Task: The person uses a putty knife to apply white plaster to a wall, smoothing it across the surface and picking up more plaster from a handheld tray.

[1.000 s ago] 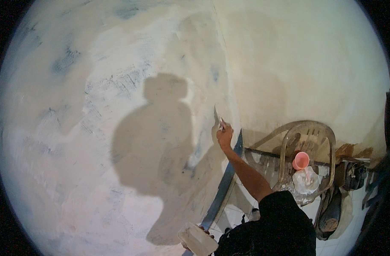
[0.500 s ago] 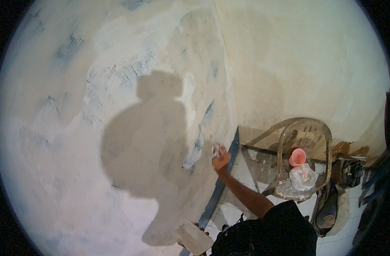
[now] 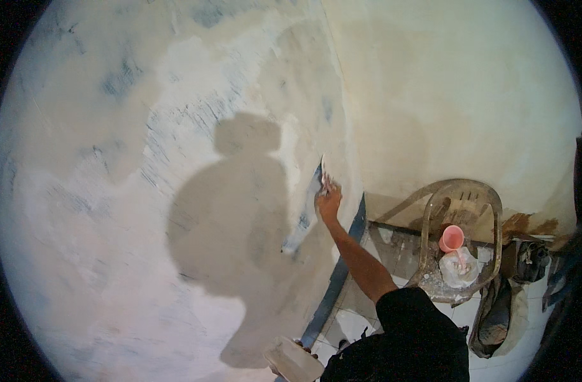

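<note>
Right hand: fingers closed round a scraper, its blade at the wall, by the upper end of a blue streak; firm contact unclear. Left hand: fingers gripping a pale board, low down. Judgement: shallow blade angle, even pressure, overlapping strokes should suit.

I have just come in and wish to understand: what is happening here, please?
A person's right hand holds a thin-bladed tool, pointing upward at a patchy, pale wall, close to the corner. The left hand, mostly hidden, holds a pale flat piece low in the picture. To the right, a pink cup and a whitish bag are on a stained chair.
</note>
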A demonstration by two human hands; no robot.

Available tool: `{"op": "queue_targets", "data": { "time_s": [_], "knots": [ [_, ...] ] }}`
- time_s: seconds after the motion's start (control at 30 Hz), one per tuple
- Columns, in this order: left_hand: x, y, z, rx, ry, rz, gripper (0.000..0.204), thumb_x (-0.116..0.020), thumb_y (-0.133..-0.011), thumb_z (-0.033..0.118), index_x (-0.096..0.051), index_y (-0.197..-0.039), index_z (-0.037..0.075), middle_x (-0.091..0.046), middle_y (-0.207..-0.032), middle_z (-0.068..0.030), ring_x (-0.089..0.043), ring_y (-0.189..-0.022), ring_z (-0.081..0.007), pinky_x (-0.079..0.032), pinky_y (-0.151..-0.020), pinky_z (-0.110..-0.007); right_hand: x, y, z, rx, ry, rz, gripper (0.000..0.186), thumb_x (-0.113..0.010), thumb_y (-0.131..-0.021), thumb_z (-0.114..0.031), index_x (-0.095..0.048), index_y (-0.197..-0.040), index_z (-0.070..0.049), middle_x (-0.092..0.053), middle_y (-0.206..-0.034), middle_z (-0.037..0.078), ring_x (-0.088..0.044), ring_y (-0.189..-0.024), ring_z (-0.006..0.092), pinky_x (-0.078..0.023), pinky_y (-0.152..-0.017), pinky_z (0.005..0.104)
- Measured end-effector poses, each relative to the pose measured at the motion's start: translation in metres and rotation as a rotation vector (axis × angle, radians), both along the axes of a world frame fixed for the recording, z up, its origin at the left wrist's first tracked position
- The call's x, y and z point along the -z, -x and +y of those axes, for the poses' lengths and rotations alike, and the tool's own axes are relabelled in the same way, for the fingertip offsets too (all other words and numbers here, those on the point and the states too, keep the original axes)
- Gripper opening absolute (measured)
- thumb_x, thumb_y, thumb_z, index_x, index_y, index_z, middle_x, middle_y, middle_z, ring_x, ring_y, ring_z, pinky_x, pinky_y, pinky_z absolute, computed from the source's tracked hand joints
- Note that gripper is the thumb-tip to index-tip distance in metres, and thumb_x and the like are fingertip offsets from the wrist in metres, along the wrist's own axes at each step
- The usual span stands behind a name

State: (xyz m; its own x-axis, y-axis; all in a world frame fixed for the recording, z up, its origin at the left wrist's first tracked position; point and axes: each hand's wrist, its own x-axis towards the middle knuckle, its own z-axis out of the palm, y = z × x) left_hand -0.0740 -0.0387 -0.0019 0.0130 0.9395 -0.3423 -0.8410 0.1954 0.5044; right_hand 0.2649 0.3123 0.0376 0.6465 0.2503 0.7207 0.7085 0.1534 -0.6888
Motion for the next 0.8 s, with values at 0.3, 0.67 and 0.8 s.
{"op": "queue_targets", "data": {
  "time_s": [0.3,0.67,0.8],
  "knots": [
    [0.021,0.005,0.019,0.158,-0.057,-0.085,0.058,-0.055,-0.075,0.051,-0.048,-0.114,0.010,-0.058,-0.091,-0.0096,-0.055,-0.085,-0.0262,-0.045,-0.073,-0.043,0.075,0.128,-0.135,-0.545,0.100,0.208,0.043,-0.052,-0.067,0.002,-0.054,-0.110,-0.004,-0.054,-0.110,0.017,-0.048,-0.102,0.0390,-0.037,-0.091,0.0460],
    [0.047,0.008,0.024,0.236,-0.170,-0.060,0.063,-0.055,-0.073,0.053,-0.044,-0.119,0.011,-0.057,-0.093,-0.0093,-0.055,-0.085,-0.0258,-0.045,-0.075,-0.044,0.057,-0.100,0.005,-0.010,-0.085,0.282,0.043,-0.049,-0.066,0.003,-0.053,-0.109,0.004,-0.060,-0.098,0.019,-0.058,-0.080,0.0306,-0.047,-0.071,0.0360],
    [0.031,-0.009,0.009,0.205,-0.155,-0.229,0.067,-0.054,-0.072,0.057,-0.042,-0.119,0.011,-0.056,-0.090,-0.0090,-0.056,-0.077,-0.0251,-0.048,-0.068,-0.042,0.085,-0.072,0.035,-0.169,-0.177,0.361,0.045,-0.051,-0.067,0.001,-0.052,-0.112,-0.001,-0.059,-0.100,0.020,-0.056,-0.084,0.0348,-0.045,-0.077,0.0413]
  ]
}}
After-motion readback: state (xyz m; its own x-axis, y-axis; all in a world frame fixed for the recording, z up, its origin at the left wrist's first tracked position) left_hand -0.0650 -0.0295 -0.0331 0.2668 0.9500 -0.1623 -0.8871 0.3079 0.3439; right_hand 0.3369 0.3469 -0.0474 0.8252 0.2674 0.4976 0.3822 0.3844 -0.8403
